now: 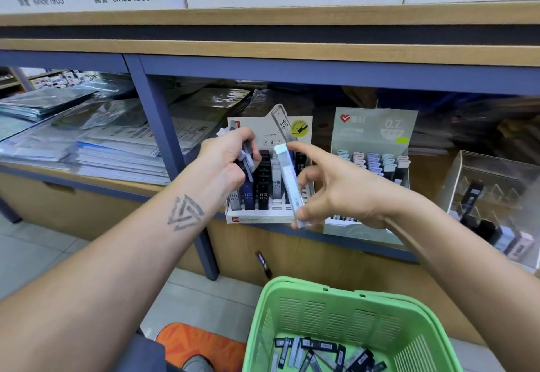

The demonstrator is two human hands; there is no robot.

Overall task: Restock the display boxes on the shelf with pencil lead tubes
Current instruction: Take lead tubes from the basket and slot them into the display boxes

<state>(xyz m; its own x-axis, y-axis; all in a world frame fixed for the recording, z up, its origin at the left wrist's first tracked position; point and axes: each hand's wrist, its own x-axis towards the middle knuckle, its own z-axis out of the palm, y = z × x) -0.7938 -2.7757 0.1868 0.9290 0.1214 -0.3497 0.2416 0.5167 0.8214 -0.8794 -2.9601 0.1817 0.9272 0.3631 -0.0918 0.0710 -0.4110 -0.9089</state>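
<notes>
A white HB 0.5 display box (pixel 257 218) stands on the shelf edge with black, blue and grey lead tubes (pixel 263 184) upright in its slots. My left hand (pixel 225 161) grips a bunch of several tubes in front of the box's left side. My right hand (pixel 330 184) pinches one pale grey tube (pixel 289 178) between thumb and index finger, tilted over the box's right slots. A second display box (pixel 374 135), marked 0.7, stands to the right with pastel tubes. More tubes (pixel 318 354) lie in the green basket (pixel 295 307) below.
A clear acrylic holder (pixel 493 196) with a few tubes stands at the far right. Stacks of plastic-wrapped paper (pixel 96 146) fill the left shelf bay. A blue shelf post (pixel 163 138) divides the bays. One dark tube (pixel 263 263) leans against the cabinet front below the shelf.
</notes>
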